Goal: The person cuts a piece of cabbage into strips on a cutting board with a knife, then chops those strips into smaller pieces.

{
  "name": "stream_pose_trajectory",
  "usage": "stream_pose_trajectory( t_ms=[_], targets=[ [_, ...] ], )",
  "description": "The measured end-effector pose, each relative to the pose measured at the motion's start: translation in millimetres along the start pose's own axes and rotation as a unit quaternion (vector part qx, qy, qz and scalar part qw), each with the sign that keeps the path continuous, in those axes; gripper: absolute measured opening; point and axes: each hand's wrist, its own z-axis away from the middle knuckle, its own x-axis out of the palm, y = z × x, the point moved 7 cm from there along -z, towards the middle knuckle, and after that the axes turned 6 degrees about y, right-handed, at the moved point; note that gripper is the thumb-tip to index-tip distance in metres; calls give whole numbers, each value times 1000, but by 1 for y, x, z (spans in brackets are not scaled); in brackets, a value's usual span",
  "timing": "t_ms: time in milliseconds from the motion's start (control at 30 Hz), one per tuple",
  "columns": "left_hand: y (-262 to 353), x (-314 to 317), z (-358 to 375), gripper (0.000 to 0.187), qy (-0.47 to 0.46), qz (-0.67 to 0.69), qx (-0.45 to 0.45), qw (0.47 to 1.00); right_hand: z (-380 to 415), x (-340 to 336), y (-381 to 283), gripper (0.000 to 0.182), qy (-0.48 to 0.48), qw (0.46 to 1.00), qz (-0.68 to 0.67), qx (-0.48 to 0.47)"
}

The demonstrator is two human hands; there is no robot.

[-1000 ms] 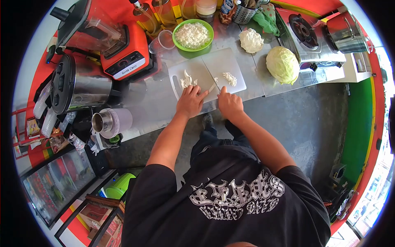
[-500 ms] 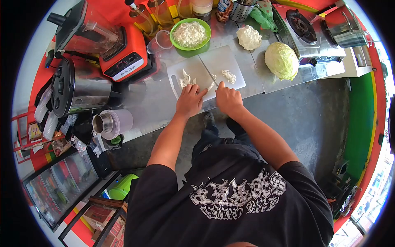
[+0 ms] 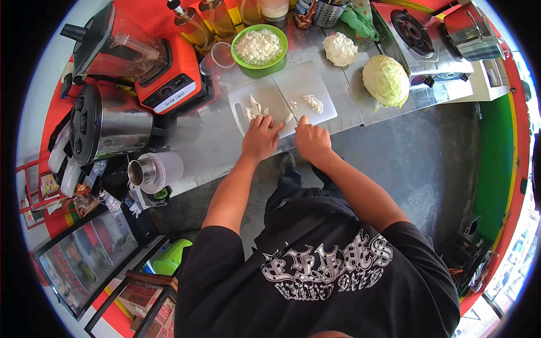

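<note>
My right hand is closed around the handle of a knife, whose thin blade points up and left across the white cutting board. Curled fingers of my left hand press on pale cabbage pieces at the board's left side. Between the hands, near the blade, lies a narrow cabbage strip. Right of the blade sits a small heap of chopped cabbage, with a few bits beside it. Behind the board, a green bowl holds a mound of finely chopped white pieces.
A whole cabbage and a peeled pale one stand on the metal table at right, near a gas stove. A red blender, a clear cup, a metal pot and a flask occupy the left.
The knife blade now looks thinner, turned more edge-on, and small cut bits show clearly beside it. Both hands stay in nearly the same place. The whole view has shifted slightly.
</note>
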Motion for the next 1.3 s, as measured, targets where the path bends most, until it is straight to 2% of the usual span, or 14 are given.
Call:
stream_pose_trajectory(
  t_ms=[167,233,467,667,767,1033,1100,1167,1300],
  targets=[
    [-1,2,1,38,-1,-1,0,1000,-5,4,1,20,-1,999,-28,16],
    [-1,2,0,38,-5,-1,3,1000,-7,-3,0,20,13,1000,1,-13],
    [-2,3,-1,39,6,-5,8,1000,2,4,0,17,-6,1000,-24,16],
    [-1,3,1,40,0,2,3,1000,3,-1,-5,16,53,999,4,-8],
    [-3,8,2,42,10,0,10,1000,8,3,-4,12,6,999,-23,30],
    [-1,1,-1,44,21,-3,8,1000,-1,4,-9,13,8,1000,-26,10],
    [0,2,-1,38,13,-3,4,1000,0,10,-9,13,-2,999,-29,14],
    [0,1,-2,39,10,-1,3,1000,-9,7,-9,15,38,999,-16,7],
    [0,0,0,40,19,9,4,1000,-8,1,-10,15,29,999,-16,-3]
  ],
)
